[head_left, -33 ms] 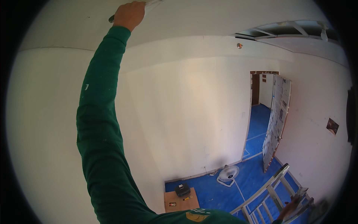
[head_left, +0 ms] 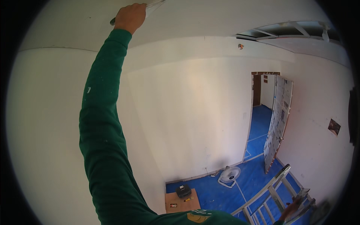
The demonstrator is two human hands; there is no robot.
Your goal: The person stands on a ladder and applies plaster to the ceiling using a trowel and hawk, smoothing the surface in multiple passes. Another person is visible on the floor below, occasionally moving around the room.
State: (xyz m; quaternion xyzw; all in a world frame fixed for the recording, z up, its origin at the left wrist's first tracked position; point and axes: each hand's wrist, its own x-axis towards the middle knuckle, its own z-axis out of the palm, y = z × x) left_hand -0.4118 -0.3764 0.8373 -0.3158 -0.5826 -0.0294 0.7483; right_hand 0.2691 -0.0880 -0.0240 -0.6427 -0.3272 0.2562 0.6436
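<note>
My left arm, in a green sleeve, stretches up to the ceiling. My left hand is closed around a putty knife. Its dark handle end shows on one side of the fist, and its pale blade lies close to the ceiling surface on the other. Low at the right, my right hand is closed on a flat greyish piece, too small and dim to name, in front of the stepladder. My green sweatshirt hides part of the ladder.
Blue sheeting covers the floor. A white fan stands by the wall; a dark case rests on brown board. At the right, a paper-covered door stands ajar. The ceiling has an opening with exposed framing.
My left hand and the putty knife have shifted slightly down, and the sleeve a little to the right. My right hand looks the same.
</note>
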